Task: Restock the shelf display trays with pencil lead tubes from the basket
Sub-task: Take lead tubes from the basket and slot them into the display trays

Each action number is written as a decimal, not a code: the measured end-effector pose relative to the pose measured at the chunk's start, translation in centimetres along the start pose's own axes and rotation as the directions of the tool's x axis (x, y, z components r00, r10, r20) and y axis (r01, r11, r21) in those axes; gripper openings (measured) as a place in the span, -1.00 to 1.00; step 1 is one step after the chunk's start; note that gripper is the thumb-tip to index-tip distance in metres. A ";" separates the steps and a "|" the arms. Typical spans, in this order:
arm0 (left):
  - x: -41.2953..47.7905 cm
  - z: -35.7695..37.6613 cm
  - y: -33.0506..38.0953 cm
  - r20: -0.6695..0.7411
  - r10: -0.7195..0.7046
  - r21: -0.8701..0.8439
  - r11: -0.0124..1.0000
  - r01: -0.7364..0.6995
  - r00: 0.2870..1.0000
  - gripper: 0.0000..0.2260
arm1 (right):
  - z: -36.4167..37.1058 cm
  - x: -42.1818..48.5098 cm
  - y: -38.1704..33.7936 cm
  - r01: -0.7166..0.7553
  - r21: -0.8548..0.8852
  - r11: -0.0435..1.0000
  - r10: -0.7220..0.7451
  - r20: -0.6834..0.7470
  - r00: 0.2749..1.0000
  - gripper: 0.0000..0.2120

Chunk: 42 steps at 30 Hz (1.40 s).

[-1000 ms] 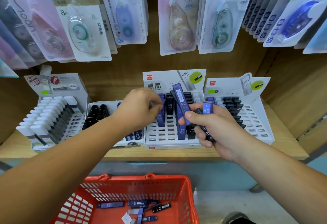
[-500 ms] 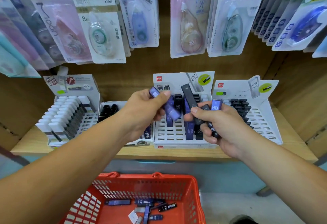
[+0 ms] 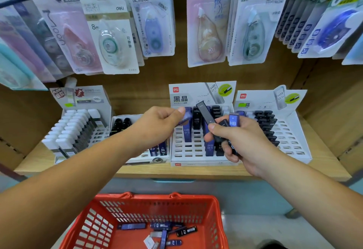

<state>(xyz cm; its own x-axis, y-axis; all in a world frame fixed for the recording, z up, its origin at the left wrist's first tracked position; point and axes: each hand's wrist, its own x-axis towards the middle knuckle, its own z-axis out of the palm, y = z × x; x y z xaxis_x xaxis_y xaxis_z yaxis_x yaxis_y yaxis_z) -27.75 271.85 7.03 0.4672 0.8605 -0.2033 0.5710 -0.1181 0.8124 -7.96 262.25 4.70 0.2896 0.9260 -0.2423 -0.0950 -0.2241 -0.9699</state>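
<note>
My left hand (image 3: 157,125) pinches a blue lead tube (image 3: 185,118), blurred, just above the middle white display tray (image 3: 188,154). My right hand (image 3: 241,142) grips a bunch of tubes: a black tube (image 3: 205,112) sticks up to the left, and a blue tube marked HB (image 3: 233,120) stands upright. The middle tray holds several blue and black HB tubes in its slots. A red basket (image 3: 137,205) below the shelf has several loose tubes (image 3: 163,233) on its bottom.
A right tray (image 3: 292,140) holds black tubes along its left side. A tray (image 3: 137,156) left of the middle one holds black and blue tubes, and the far-left tray (image 3: 78,128) holds white-capped ones. Correction-tape packs (image 3: 110,36) hang overhead. The wooden shelf edge (image 3: 176,172) runs in front.
My left hand drew a blue tube out of my right hand's bunch and now carries it lower, over the middle tray. My right hand stays nearly still.
</note>
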 end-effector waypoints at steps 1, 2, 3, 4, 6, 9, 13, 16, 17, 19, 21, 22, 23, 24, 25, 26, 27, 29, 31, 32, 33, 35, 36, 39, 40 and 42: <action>0.3 0.0 0.0 0.012 -0.001 0.052 0.999 0.000 1.000 -0.53 | -0.1 0.1 0.1 0.004 -0.005 1.000 -0.004 0.001 1.000 -0.85; 0.4 -0.1 0.0 0.030 0.004 0.124 0.992 -0.008 1.000 -0.52 | -0.1 0.1 0.2 0.007 -0.010 1.000 -0.007 0.000 1.000 -0.85; 0.6 -0.2 0.1 0.048 0.020 0.226 0.974 -0.031 0.999 -0.53 | -0.1 0.2 0.2 0.009 -0.014 1.000 -0.009 -0.002 1.000 -0.85; 0.7 -0.3 0.1 0.069 0.041 0.322 0.945 -0.061 0.997 -0.57 | -0.2 0.2 0.3 0.011 -0.017 1.000 -0.011 -0.004 1.000 -0.85; 0.9 -0.7 0.2 0.133 0.082 0.456 0.880 -0.135 0.988 -0.70 | -0.2 0.3 0.3 0.012 -0.015 1.000 -0.012 -0.007 1.000 -0.85; 1.2 -1.3 0.5 0.180 0.136 0.620 0.753 -0.219 0.974 -0.75 | -0.4 0.4 0.3 0.011 -0.018 1.000 -0.012 -0.016 1.000 -0.86; 1.7 -1.3 0.5 0.113 0.244 0.619 0.741 -0.260 0.963 -0.64 | -0.6 0.4 0.3 0.012 -0.017 1.000 -0.013 -0.024 1.000 -0.87; 2.3 -0.7 -0.3 -0.012 0.275 0.475 0.848 -0.236 0.961 -0.68 | -0.7 0.3 0.3 0.009 -0.020 1.000 -0.009 -0.026 1.000 -0.87; 2.5 -0.5 -0.7 -0.043 0.262 0.405 0.887 -0.223 0.964 -0.70 | -0.7 0.3 0.4 0.008 -0.020 1.000 -0.008 -0.026 1.000 -0.87; 2.8 -0.4 -1.4 -0.058 0.230 0.309 0.929 -0.202 0.971 -0.71 | -0.7 0.3 0.4 0.011 -0.021 1.000 -0.011 -0.026 1.000 -0.86; 3.0 -0.3 -1.8 -0.053 0.231 0.321 0.925 -0.203 0.971 -0.74 | -0.8 0.3 0.4 0.011 -0.023 1.000 -0.012 -0.028 1.000 -0.86; 3.0 -0.3 -1.8 -0.058 0.248 0.341 0.915 -0.214 0.967 -0.75 | -0.8 0.3 0.4 0.010 -0.024 1.000 -0.011 -0.029 1.000 -0.86; 3.0 -0.2 -1.9 -0.067 0.267 0.354 0.907 -0.228 0.961 -0.77 | -0.8 0.3 0.4 0.009 -0.025 1.000 -0.009 -0.030 1.000 -0.86; 3.0 -0.1 -1.9 -0.078 0.285 0.357 0.903 -0.240 0.955 -0.78 | -0.7 0.3 0.4 0.007 -0.026 1.000 -0.008 -0.030 1.000 -0.86; 2.9 0.0 -1.9 -0.088 0.298 0.354 0.901 -0.250 0.951 -0.79 | -0.7 0.3 0.4 0.005 -0.028 1.000 -0.006 -0.030 1.000 -0.86; 2.8 0.1 -1.9 -0.095 0.308 0.350 0.901 -0.258 0.947 -0.80 | -0.7 0.3 0.4 0.004 -0.028 1.000 -0.005 -0.030 1.000 -0.86; 2.7 0.2 -1.8 -0.093 0.320 0.351 0.897 -0.270 0.943 -0.80 | -0.8 0.3 0.4 0.003 -0.028 1.000 -0.004 -0.030 1.000 -0.86; 2.6 0.3 -1.8 -0.070 0.354 0.372 0.877 -0.304 0.933 -0.79 | -0.8 0.3 0.4 0.003 -0.033 0.999 -0.004 -0.030 1.000 -0.86; 2.2 0.4 -1.6 -0.040 0.395 0.398 0.849 -0.348 0.918 -0.79 | -0.7 0.4 0.4 0.004 -0.041 0.999 -0.005 -0.032 0.999 -0.86; 2.1 0.5 -1.4 -0.024 0.414 0.414 0.832 -0.368 0.910 -0.80 | -0.7 0.4 0.5 0.004 -0.044 0.999 -0.006 -0.034 0.999 -0.86; 2.0 0.5 -1.3 -0.009 0.428 0.437 0.815 -0.381 0.904 -0.81 | -0.7 0.4 0.5 0.004 -0.045 0.999 -0.006 -0.034 0.999 -0.86; 1.8 0.5 -1.1 0.011 0.438 0.481 0.786 -0.389 0.899 -0.81 | -0.7 0.4 0.5 0.003 -0.042 0.999 -0.005 -0.029 1.000 -0.85; 1.7 0.5 -1.1 0.021 0.435 0.490 0.780 -0.389 0.900 -0.82 | -0.7 0.4 0.4 0.003 -0.040 0.999 -0.004 -0.027 1.000 -0.84; 1.7 0.4 -1.2 0.052 0.435 0.497 0.770 -0.401 0.899 -0.82 | -0.7 0.3 0.3 0.000 -0.029 1.000 -0.001 -0.025 1.000 -0.84; 1.7 0.5 -1.2 0.041 0.440 0.501 0.768 -0.399 0.897 -0.82 | -0.7 0.2 0.3 -0.001 -0.023 1.000 0.001 -0.024 1.000 -0.84; 2.0 0.8 -1.4 -0.017 0.457 0.492 0.778 -0.390 0.889 -0.83 | -0.7 0.2 0.2 -0.008 -0.011 1.000 0.008 -0.020 1.000 -0.83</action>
<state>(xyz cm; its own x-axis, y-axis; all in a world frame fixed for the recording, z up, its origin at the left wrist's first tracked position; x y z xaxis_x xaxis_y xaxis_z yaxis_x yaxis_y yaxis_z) -27.03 273.35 5.02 0.6646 0.7200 0.1999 0.5943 -0.6715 0.4427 -7.22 262.13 4.44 0.3077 0.9180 -0.2502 -0.0870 -0.2347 -0.9682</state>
